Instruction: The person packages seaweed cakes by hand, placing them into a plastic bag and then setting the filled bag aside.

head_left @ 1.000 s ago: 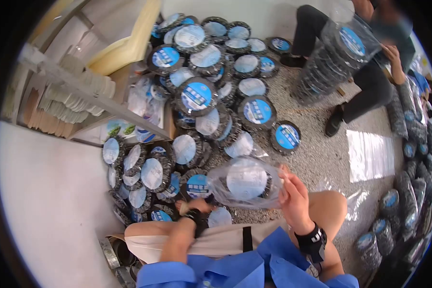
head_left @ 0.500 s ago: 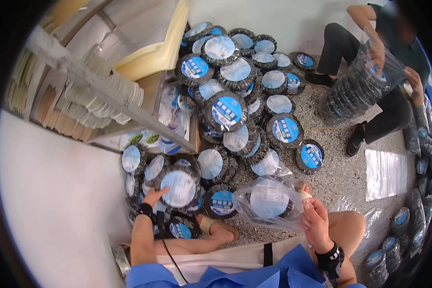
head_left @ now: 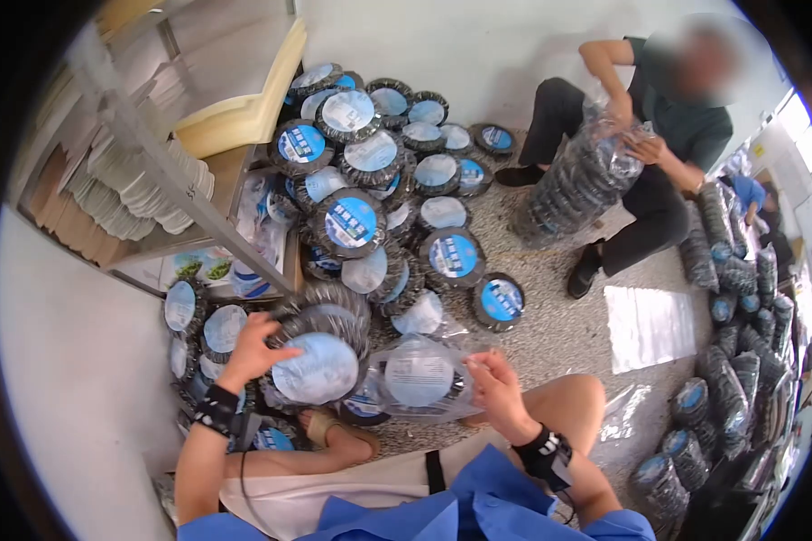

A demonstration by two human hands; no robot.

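Note:
My left hand grips the left edge of a round dark seaweed packet with a pale blue label, its thumb on the label. Another packet, blurred, is just behind it. My right hand pinches the mouth of a clear plastic bag at its right side. Inside that bag lies a round packet, pale label up. Both hands are above my lap, beside the heap of seaweed packets.
A shelf rack with stacked paper stands left. Across the floor, a seated co-worker holds a filled clear bag of packets. A flat stack of clear bags lies on the floor; filled bags are piled right.
The view has shifted right. My left hand has raised a packet from the heap toward the bag. The co-worker's hands have come together at the top of their bag.

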